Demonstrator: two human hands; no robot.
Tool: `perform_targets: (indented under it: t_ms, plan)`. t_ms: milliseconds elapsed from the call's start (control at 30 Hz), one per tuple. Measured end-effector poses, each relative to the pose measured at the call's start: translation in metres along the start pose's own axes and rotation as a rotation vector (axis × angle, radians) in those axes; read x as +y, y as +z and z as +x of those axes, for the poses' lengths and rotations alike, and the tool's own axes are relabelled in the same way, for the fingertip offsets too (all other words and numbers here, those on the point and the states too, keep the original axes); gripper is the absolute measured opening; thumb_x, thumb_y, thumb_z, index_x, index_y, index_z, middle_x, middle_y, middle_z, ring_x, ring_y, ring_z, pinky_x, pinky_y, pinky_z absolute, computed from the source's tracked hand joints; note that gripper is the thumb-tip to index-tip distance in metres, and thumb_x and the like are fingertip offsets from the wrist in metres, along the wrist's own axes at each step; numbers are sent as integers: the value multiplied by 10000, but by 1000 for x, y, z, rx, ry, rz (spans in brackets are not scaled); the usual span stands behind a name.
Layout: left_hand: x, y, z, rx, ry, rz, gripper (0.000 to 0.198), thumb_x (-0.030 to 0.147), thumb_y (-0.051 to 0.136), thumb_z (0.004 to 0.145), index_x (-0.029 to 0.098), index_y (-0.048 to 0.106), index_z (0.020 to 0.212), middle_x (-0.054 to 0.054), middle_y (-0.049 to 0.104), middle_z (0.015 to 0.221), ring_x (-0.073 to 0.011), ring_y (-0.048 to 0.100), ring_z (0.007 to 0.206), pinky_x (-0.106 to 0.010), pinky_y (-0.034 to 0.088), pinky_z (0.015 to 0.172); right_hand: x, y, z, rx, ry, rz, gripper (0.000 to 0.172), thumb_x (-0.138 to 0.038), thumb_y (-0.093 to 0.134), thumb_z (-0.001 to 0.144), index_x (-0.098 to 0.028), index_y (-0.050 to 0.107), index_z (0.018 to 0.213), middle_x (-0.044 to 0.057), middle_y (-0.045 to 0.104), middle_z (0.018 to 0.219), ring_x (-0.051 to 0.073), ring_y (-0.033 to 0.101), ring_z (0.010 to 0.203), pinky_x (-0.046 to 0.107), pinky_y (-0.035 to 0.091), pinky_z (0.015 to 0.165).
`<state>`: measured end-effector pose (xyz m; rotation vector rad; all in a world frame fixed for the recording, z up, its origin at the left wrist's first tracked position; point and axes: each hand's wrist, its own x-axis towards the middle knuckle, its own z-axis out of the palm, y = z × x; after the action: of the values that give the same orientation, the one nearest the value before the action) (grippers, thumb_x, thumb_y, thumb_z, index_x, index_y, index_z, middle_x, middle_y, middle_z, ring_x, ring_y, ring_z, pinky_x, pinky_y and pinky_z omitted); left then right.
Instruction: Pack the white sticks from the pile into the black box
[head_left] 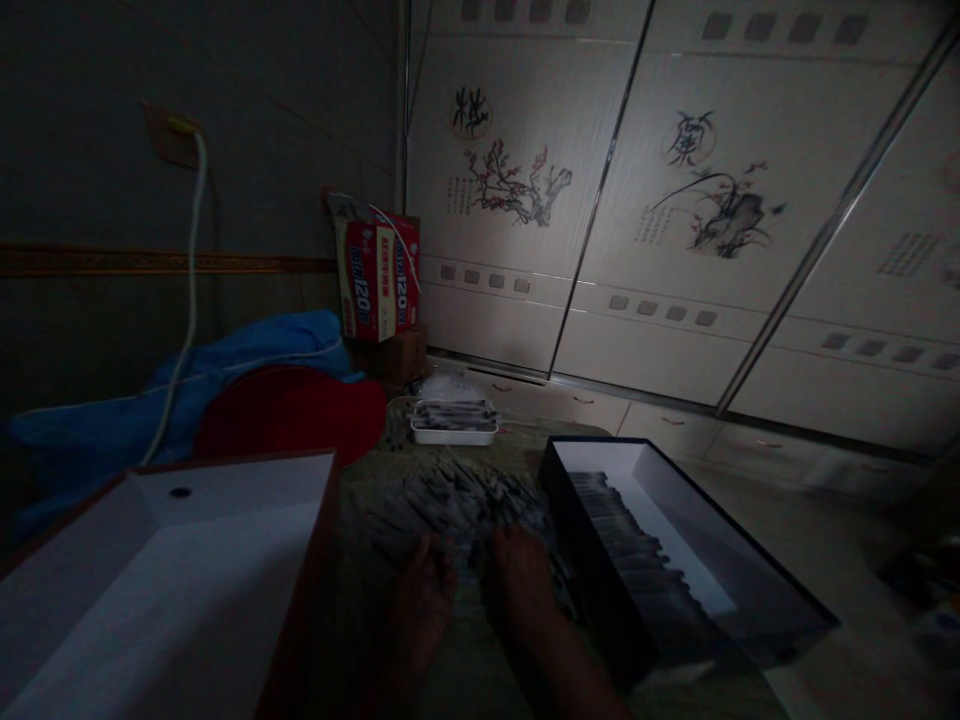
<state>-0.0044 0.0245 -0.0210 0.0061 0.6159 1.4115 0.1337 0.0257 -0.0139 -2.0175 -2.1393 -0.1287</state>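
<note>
A loose pile of thin, dark, pen-like sticks [450, 500] lies between two open boxes. My left hand [424, 595] is at the pile's near edge, fingers curled in; whatever they hold is lost in the dark. Close by on the right, my right hand [521, 575] reaches down into the sticks with its fingers bent together, the tips hidden among them. Rows of similar sticks line the left side of the dark-rimmed box [694, 500]. Beyond the pile, more sticks fill a small white tray [455, 437].
A large white-lined box [225, 560] stands at left, bare inside but for a dark spot on its wall. Behind it lie red cloth [292, 415] and blue cloth [247, 350]. A white cable [193, 260] hangs from the wall. A red-and-white carton [379, 270] stands near the cabinet doors [517, 320].
</note>
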Motion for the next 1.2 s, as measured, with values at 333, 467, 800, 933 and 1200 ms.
perform_targets:
  t_ms: [333, 467, 800, 933, 1200]
  plan:
    - [-1, 5, -1, 45, 33, 32, 283, -41, 454, 777, 152, 652, 715, -17, 686, 639, -103, 635, 517, -201, 517, 505, 13, 2, -7, 41, -5, 175, 286, -34, 481, 750, -200, 678, 875, 80, 665, 846, 193, 608, 789, 252, 372, 659]
    - [-1, -3, 3, -23, 90, 115, 173, 5, 603, 675, 159, 663, 726, -29, 716, 722, -160, 689, 650, -264, 555, 602, 10, 6, -13, 105, 8, 273, 258, -29, 444, 767, -161, 657, 831, 76, 663, 818, 170, 595, 754, 235, 398, 671]
    - [-13, 5, 0, 29, 362, 499, 422, 442, 833, 442, 159, 614, 665, 1, 683, 587, -183, 656, 504, -289, 546, 483, 6, -8, -53, 323, 170, 1142, 167, -321, 547, 800, -187, 636, 846, 24, 660, 759, 173, 611, 707, 211, 466, 623]
    - [-16, 1, 5, 9, 359, 573, 454, 494, 809, 465, 154, 614, 695, -25, 705, 611, -208, 679, 543, -316, 564, 513, 8, -3, -53, 332, 187, 1157, 195, -342, 571, 777, -186, 652, 863, 42, 676, 809, 194, 630, 752, 234, 478, 666]
    - [-20, 7, -3, 25, 377, 631, 475, 506, 803, 446, 175, 581, 705, -14, 709, 598, -207, 675, 506, -308, 554, 476, 12, 10, -55, 300, 234, 1227, 257, -403, 550, 809, -180, 651, 888, 29, 654, 716, 170, 598, 636, 212, 458, 559]
